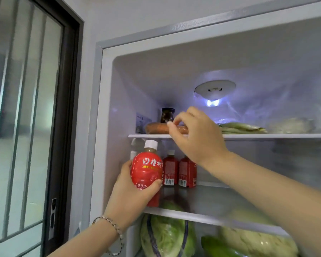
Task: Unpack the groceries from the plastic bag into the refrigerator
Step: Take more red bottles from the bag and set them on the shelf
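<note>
Bottle: a red plastic drink bottle [146, 171] with a glossy label, white ribbed cap and rounded shoulders, upright at the front left of the middle shelf [202, 218].
Left hand: the left hand [132, 193] is clamped around the bottle's lower half, thumb across the front, fingers behind; a beaded bracelet [117, 230] sits on the wrist.
Right hand: the right hand [195, 134] is raised at the edge of the top shelf [267, 135], fingertips pinched together just over a carrot [156, 127]; whether they grip it cannot be told.
Carrot: long, orange, rough-skinned, lying flat on the top shelf, in front of a dark glass jar [167, 115].
Other bottles: two matching red bottles [180, 171] stand further back on the middle shelf, right of the held one.
Greens: pale leafy stalks [243, 127] lie on the top shelf; round crinkled cabbages [167, 236] sit below the middle shelf.
</note>
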A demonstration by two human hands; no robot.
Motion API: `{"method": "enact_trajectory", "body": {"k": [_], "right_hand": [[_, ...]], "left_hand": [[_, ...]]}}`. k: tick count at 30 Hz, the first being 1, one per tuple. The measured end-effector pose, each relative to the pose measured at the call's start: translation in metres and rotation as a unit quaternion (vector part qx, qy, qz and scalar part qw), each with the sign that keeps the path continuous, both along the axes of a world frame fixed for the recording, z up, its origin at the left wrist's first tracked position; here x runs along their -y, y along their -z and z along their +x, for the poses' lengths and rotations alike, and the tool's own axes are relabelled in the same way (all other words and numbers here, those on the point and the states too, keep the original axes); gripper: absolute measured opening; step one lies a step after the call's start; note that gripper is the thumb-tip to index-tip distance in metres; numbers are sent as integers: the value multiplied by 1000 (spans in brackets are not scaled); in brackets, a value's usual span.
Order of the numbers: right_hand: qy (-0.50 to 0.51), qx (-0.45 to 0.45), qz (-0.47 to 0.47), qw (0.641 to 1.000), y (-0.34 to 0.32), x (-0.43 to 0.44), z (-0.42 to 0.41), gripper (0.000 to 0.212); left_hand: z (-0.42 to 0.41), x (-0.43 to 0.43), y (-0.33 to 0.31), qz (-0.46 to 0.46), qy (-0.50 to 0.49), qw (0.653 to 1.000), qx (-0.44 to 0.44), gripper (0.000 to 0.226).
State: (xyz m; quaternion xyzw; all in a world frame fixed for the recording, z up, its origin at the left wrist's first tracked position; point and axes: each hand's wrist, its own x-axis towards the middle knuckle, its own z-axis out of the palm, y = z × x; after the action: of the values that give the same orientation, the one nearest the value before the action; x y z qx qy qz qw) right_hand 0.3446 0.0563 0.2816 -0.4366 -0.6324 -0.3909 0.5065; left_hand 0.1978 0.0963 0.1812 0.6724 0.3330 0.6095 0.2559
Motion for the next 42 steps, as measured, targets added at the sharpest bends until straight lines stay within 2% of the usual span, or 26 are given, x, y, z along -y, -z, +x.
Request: {"method": "enact_trajectory", "body": {"k": [1,2,3,4,6,7,9,11,12,13,15,16,18,21,24,27,33,37,40,42], "right_hand": [[-2,-13,-69,998,16,9,-7,35],[14,-33,-177,984,32,11,-11,41],[15,-66,-293,954,45,11,-13,51],[-27,-117,-379,918,53,10,-13,61],[-159,-213,-438,859,59,6,-12,64],[-199,-242,-429,847,61,2,-11,57],[-209,-282,-383,855,66,-4,-3,52],[-166,-305,-336,875,71,-4,12,56],[-135,-308,-316,887,73,-3,21,57],[-108,-310,-295,898,74,0,31,57],[-53,-316,-262,910,71,1,54,58],[-21,-309,-263,914,70,0,66,60],[45,-279,-299,911,69,-11,86,67],[77,-288,-333,895,69,-42,110,71],[83,-336,-352,870,69,-79,125,72],[41,-356,-369,858,81,-116,134,77],[107,-331,-405,845,86,-149,138,78],[99,-344,-416,836,88,-151,133,79],[91,-349,-439,823,91,-143,134,64],[84,-333,-478,809,90,-129,126,29]], "left_hand": [[1,0,2,7,7,1000,0,68],[2,1,4,15,18,1000,6,68],[3,1,7,25,32,999,17,67],[6,1,8,33,48,998,26,66],[14,0,11,54,76,995,19,63],[19,0,12,72,85,994,1,61],[28,-1,13,106,105,987,-58,68],[33,-5,10,118,146,972,-142,78],[33,-9,7,129,149,959,-202,75],[33,-14,4,157,116,939,-283,65],[35,-32,2,213,-12,886,-411,46],[37,-39,3,201,-57,872,-443,41],[42,-49,11,117,-79,861,-488,36],[45,-58,27,61,-64,869,-487,34],[44,-64,28,68,-61,875,-475,31],[46,-66,27,75,-54,872,-480,31],[47,-72,28,84,-49,876,-473,30],[48,-75,31,89,-54,877,-469,30],[48,-76,32,93,-57,875,-472,30],[48,-76,32,92,-54,876,-471,30]]}}
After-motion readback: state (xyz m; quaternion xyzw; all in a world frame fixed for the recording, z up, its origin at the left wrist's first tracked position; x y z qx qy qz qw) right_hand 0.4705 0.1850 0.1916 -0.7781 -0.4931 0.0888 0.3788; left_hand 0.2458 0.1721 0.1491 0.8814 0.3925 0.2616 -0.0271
